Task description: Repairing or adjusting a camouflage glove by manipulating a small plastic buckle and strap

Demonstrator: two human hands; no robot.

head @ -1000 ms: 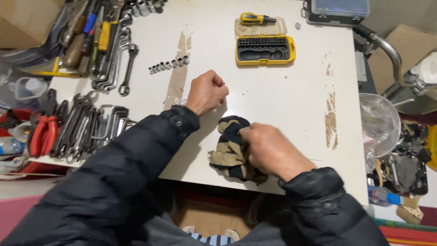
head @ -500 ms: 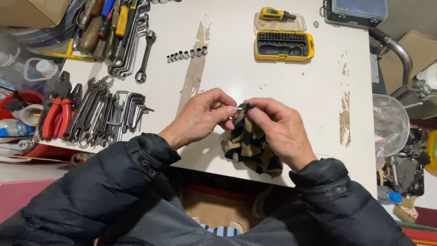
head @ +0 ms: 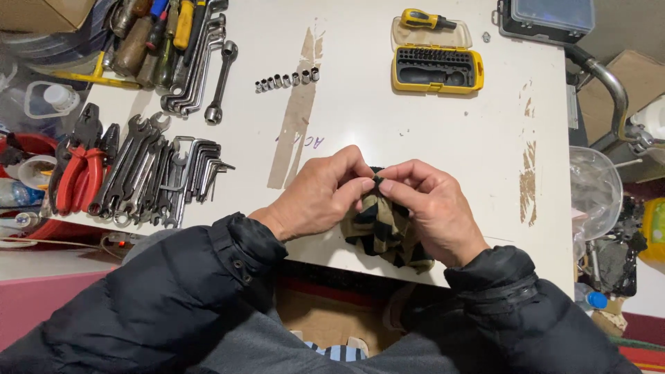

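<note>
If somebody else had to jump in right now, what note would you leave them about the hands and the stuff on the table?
Left hand: fingertips pinched at the top of the striped cloth.
Right hand: holds the same cloth, fingertips meeting the left's.
The cloth is bunched at the near edge of the white table.
Row of small sockets lies further back, yellow bit case to its right, wrenches far left.
Whether something small sits inside the cloth cannot be seen.

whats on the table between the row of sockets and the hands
Head view: only bare white table with a brown worn streak between the sockets and the hands.
</note>
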